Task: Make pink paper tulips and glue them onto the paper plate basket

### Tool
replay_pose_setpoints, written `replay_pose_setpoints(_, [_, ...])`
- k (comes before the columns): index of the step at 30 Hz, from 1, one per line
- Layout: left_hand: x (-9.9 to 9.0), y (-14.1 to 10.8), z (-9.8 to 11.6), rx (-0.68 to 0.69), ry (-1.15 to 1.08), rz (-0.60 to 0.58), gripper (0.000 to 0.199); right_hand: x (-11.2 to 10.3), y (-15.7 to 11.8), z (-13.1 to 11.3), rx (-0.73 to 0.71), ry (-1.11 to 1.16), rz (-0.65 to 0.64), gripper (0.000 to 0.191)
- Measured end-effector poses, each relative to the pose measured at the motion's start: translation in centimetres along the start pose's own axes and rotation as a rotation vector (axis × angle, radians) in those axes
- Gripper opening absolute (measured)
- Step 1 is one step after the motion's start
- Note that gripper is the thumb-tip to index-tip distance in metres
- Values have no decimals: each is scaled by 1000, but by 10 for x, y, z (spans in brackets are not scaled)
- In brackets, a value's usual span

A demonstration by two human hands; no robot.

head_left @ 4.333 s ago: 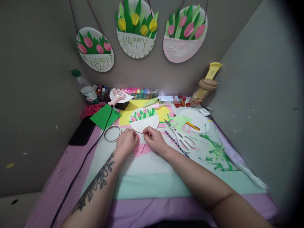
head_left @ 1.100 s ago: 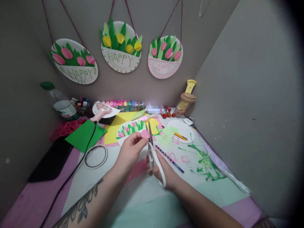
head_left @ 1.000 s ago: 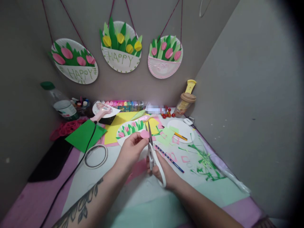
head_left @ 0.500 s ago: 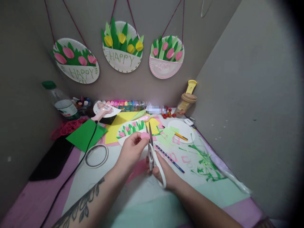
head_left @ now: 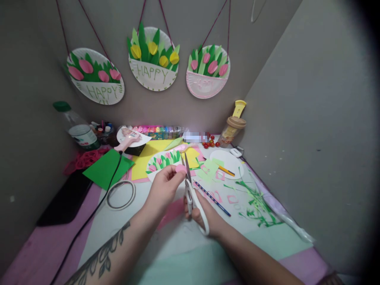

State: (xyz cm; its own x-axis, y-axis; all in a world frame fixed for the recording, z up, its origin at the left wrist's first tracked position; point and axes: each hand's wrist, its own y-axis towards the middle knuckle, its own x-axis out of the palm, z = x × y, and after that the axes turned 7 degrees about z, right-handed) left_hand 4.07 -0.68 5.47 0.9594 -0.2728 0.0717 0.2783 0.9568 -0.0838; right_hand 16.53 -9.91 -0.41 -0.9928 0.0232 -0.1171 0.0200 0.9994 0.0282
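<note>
Between the thumb and fingers of my left hand is a small rounded piece of pink paper. My right hand grips white-handled scissors, their blades pointing away from me and slightly parted, right beside the pink paper's edge. Beyond my left hand lies a paper plate with green paper leaves and pink tulips. Under my wrists a pink paper sheet is partly hidden. A dark blue pencil rests just right of the scissors.
Green paper scraps and a white disc with a yellow pencil lie to the right. Leftward are a tape roll, green paper, a corded pink glue gun and a bottle. Decorated plates hang on the wall.
My hands stay nearly in place, the scissors and pink paper shifting only very slightly left. Everything else on the table looks the same.
</note>
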Motion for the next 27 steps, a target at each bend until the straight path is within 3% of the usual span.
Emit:
replay_pose_setpoints(15, [-2, -1, 3, 6, -2, -24, 18, -1, 1, 0, 33, 23, -5, 72])
replay_pose_setpoints(27, [-4, 1, 3, 43, 28, -11, 21, -1, 1, 0, 63, -4, 30, 56])
